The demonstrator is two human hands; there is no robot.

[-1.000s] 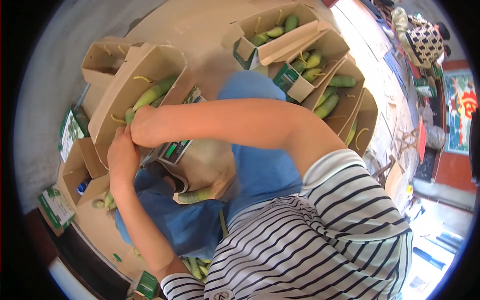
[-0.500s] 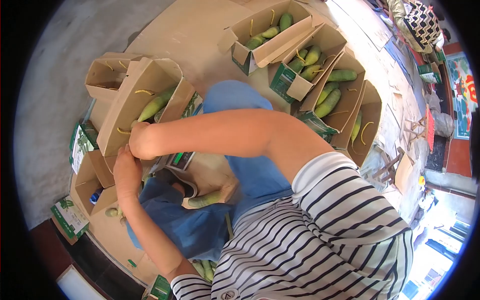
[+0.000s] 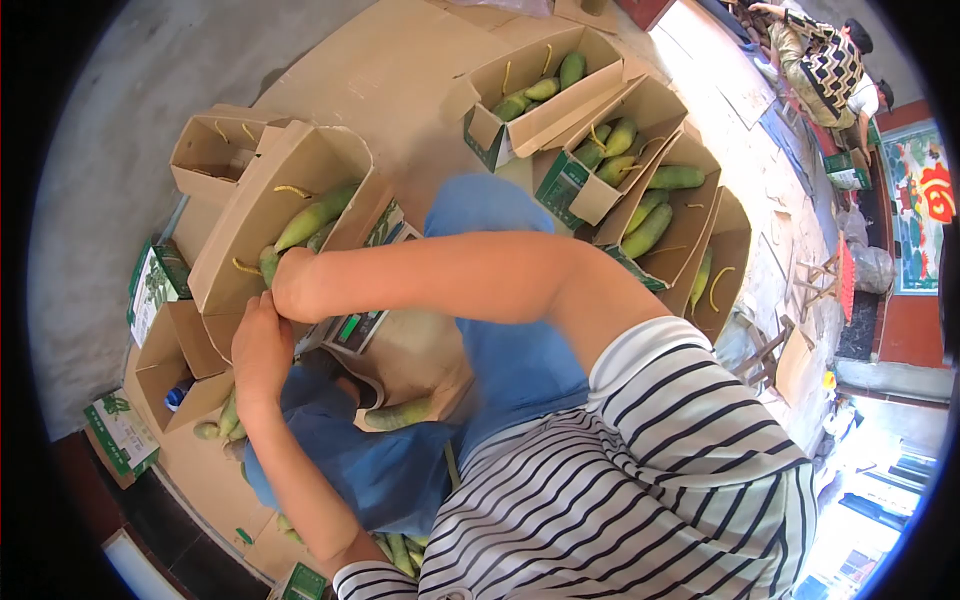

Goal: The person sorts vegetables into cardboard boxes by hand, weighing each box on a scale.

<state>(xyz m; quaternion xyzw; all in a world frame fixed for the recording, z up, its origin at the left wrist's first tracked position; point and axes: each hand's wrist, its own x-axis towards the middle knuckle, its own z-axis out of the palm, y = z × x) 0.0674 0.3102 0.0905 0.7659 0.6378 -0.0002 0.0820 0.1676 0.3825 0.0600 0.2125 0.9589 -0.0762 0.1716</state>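
Note:
My right hand (image 3: 298,287) is bent down at the near end of an open cardboard box (image 3: 238,225). My left hand (image 3: 262,348) meets it there from below, fingers curled and closed. Whatever the fingers of both hands grip at the box's end is hidden. Elongated green melons (image 3: 316,217) lie in the box, which has yellow cord handles (image 3: 293,190). One melon's end (image 3: 268,262) shows beside my right wrist. Beside the box, partly under my right forearm, is a digital scale with a lit green display (image 3: 349,328).
Several open boxes (image 3: 545,125) of melons stand in a row at upper right. A smaller box (image 3: 205,165) and another box (image 3: 160,372) flank the work box. A loose melon (image 3: 398,413) lies by my foot. People (image 3: 830,75) are at the far upper right.
The view has shifted slightly, showing more of the people at the far right. My hands stay together at the box's end, and more of the melon beside my right wrist shows.

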